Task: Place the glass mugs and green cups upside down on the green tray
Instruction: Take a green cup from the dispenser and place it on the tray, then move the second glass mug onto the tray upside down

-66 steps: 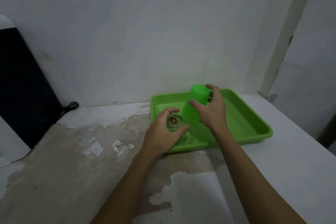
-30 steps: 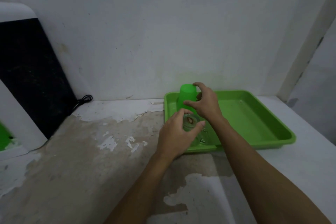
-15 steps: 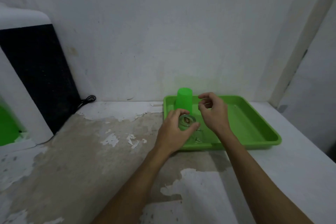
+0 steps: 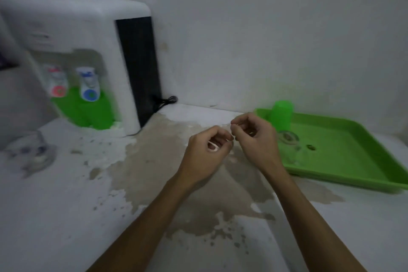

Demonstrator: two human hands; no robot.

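Observation:
A green tray (image 4: 344,174) lies at the right of the counter. One green cup (image 4: 282,115) stands upside down in its far left corner. A glass mug (image 4: 288,148) stands upside down just in front of that cup. My left hand (image 4: 207,154) and my right hand (image 4: 254,139) hover over the counter left of the tray, fingers loosely curled, holding nothing. Another glass mug (image 4: 33,152) sits blurred at the far left of the counter. Green cups (image 4: 88,112) stand under the dispenser's taps.
A white water dispenser (image 4: 84,51) with a black side panel stands at the back left, its cord (image 4: 165,101) lying against the wall. The counter surface (image 4: 154,172) is stained with peeling paint.
Both hands let go of the green cup and the glass mug and drew back left off the tray. The view swung left, bringing the dispenser and far-left mug into sight.

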